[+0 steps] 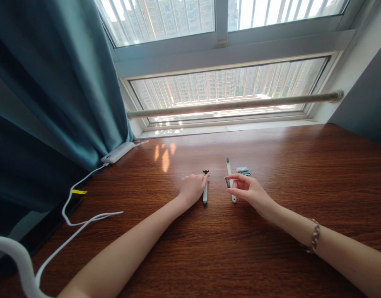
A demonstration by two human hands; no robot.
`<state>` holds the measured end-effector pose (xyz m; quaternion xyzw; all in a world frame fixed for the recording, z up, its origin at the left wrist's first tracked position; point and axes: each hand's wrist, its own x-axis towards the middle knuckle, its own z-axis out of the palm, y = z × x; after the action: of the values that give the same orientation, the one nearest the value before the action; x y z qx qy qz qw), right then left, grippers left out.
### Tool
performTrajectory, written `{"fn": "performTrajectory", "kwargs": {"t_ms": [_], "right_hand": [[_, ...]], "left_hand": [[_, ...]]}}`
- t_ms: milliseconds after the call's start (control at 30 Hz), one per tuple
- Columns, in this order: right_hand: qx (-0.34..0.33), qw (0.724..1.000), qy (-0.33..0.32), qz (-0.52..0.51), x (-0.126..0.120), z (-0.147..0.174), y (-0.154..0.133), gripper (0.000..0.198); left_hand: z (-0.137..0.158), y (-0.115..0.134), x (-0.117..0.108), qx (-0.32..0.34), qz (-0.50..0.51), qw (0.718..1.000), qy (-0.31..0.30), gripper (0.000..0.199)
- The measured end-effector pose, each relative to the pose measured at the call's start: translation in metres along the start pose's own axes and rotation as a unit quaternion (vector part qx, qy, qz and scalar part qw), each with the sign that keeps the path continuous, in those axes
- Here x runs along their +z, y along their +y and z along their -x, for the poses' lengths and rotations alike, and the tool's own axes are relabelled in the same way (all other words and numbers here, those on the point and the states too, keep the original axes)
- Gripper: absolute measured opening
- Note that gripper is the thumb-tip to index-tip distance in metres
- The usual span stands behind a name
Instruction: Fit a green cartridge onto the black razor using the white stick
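My left hand (193,188) is closed around a razor handle (205,194), whose dark top end points away from me and carries no blade head. Between the thumb and fingertips of my right hand (244,188) is a small dark razor cartridge (227,182). A white toothbrush (229,167) lies on the table under that cartridge and those fingertips, its bristles at the far end. Just beyond my right hand rests a small clear pack with dark and green strips (243,170), partly covered by the fingers.
The brown wooden table (178,256) reaches to a window with a metal rail (234,106). At left are a blue curtain (54,82), a white power strip (118,153), a white cable (81,225) and a yellow tag (79,192).
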<state>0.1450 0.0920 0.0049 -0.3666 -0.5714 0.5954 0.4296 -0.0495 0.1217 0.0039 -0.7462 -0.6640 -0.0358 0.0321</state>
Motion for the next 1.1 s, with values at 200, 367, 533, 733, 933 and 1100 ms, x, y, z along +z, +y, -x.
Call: {"fn": "performTrajectory", "kwargs": {"t_ms": [200,367,533,733,933,1100], "right_hand": [[-0.002,1.000,-0.004,-0.007,0.000,-0.001,0.003,0.042],[-0.003,1.000,-0.006,-0.009,0.000,-0.001,0.002,0.040],[0.002,1.000,-0.006,0.000,0.001,0.000,-0.001,0.041],[0.012,1.000,0.005,0.013,0.000,0.001,-0.001,0.044],[-0.076,0.983,0.050,0.161,-0.002,0.003,0.000,0.044],[-0.134,0.946,0.047,0.291,0.000,0.008,-0.001,0.041]], "left_hand": [[-0.001,-0.001,0.001,0.004,0.007,1.000,0.008,0.057],[0.000,-0.001,0.004,0.015,0.016,1.000,0.014,0.056],[0.002,-0.001,-0.001,0.012,0.032,0.999,0.029,0.049],[0.016,0.010,-0.012,0.089,0.326,0.934,0.115,0.027],[0.026,0.024,-0.016,0.110,0.670,0.730,-0.073,0.033],[0.027,0.028,-0.014,0.090,0.744,0.642,-0.160,0.028]]}}
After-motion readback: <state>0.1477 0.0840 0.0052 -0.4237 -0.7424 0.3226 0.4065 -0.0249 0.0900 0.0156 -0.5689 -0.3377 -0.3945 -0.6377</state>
